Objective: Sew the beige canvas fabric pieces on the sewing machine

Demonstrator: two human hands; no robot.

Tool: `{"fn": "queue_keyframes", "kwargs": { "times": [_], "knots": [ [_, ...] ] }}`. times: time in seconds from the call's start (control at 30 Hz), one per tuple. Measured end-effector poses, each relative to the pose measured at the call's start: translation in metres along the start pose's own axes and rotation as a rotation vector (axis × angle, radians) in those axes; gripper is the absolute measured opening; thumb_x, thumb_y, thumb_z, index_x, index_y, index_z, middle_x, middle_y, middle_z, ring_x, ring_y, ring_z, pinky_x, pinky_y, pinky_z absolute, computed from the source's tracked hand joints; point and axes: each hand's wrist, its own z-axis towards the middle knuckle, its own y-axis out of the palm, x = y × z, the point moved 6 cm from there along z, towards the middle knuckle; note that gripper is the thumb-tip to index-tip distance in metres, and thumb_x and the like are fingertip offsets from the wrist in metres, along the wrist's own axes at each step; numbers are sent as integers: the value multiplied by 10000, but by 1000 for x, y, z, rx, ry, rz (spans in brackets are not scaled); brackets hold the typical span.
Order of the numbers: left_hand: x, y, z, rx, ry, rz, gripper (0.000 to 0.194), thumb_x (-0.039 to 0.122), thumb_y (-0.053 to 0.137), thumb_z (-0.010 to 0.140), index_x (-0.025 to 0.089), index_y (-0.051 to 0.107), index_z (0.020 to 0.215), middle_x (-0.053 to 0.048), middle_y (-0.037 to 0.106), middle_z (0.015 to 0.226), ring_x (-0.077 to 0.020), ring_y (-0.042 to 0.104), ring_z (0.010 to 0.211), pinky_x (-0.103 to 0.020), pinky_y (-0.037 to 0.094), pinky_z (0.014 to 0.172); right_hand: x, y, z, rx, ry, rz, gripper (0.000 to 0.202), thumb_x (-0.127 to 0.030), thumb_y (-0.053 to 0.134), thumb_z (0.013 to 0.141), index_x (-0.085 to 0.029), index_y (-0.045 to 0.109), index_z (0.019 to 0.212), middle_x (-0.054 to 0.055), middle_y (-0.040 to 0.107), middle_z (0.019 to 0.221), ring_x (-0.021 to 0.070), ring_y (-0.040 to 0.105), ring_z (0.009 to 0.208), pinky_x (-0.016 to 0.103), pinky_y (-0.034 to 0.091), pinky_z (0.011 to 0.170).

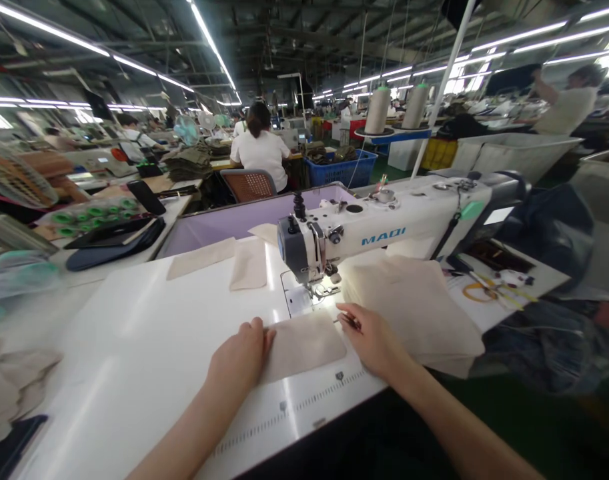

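Note:
A beige fabric piece [304,343] with rounded corners lies flat on the white table, in front of the needle area of a sewing machine [384,230]. My left hand [241,350] is closed on the piece's left edge, fingers curled and thumb against the cloth. At its right end, my right hand [371,337] is closed around a small dark tool with a thin tip [350,322]; its exact kind is mostly hidden by the fingers. Just right of that hand rests a stack of beige fabric [414,307]. The machine's lamp lights the presser foot [324,290].
Two beige pieces [249,265] lie beyond the left hand. Yellow-handled scissors [479,291] sit at the table's right end. Crumpled cloth [19,377] is at far left. Thread cones [378,110] stand behind the machine. A person in white [261,150] sits ahead.

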Motion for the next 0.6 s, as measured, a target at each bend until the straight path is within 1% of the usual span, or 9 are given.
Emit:
{"fn": "queue_keyframes", "kwargs": {
  "times": [0.07,0.13,0.27,0.33,0.4,0.43,0.47,0.53,0.6],
  "knots": [
    [-1,2,-3,-12,-10,4,369,385,289,1088,126,551,1100,-130,680,1010,-304,743,903,-360,550,668,-2,1,3,-47,60,14,343,-309,559,953,-184,669,1253,64,751,963,207,700,840,315,519,796],
    [-1,2,-5,-12,-6,6,380,392,283,1088,121,549,1100,-134,687,1011,-305,745,895,-358,546,660,-6,2,6,-101,88,2,400,-297,600,929,-183,635,1311,53,744,964,199,689,829,305,502,783],
    [-2,-3,-6,-25,-9,16,395,398,280,1088,112,552,1105,-134,702,983,-310,747,894,-362,548,671,-12,6,10,-196,79,-70,523,-231,632,905,-181,545,1418,55,742,978,203,684,863,295,476,786],
    [-1,-6,-7,-47,-31,36,402,391,281,1087,108,566,1094,-131,705,948,-321,746,880,-379,555,673,-13,8,10,-220,69,-128,533,-221,623,918,-190,520,1440,63,745,993,217,691,890,304,474,793],
    [5,-11,-8,-16,-34,65,357,336,311,1079,114,590,1075,-134,704,949,-327,738,875,-391,561,658,-14,11,10,-231,53,-184,532,-222,616,929,-200,505,1449,75,744,1039,235,697,936,318,478,808],
    [12,-15,-9,39,2,77,316,286,336,1068,121,606,1064,-139,704,975,-327,730,894,-394,563,661,-14,12,10,-229,40,-206,535,-221,617,931,-200,497,1452,81,740,1071,243,697,962,323,481,818],
    [23,-17,-10,120,83,78,274,226,366,1048,129,622,1069,-146,703,1027,-324,718,941,-400,569,690,-14,13,9,-220,23,-225,534,-220,618,934,-197,491,1453,87,733,1108,247,694,989,326,482,829],
    [52,-20,-15,319,351,50,273,122,413,999,147,641,1148,-152,684,1194,-316,666,1105,-422,569,827,-15,14,6,-191,-17,-270,478,-219,612,944,-186,516,1411,97,709,1170,245,688,1010,323,485,833],
    [77,-15,-22,467,637,-21,381,95,446,976,154,583,1326,-144,613,1387,-297,574,1280,-436,513,1009,-15,15,3,-181,-71,-337,313,-206,585,959,-179,601,1271,93,690,1171,230,688,963,310,486,788]
  ]
}}
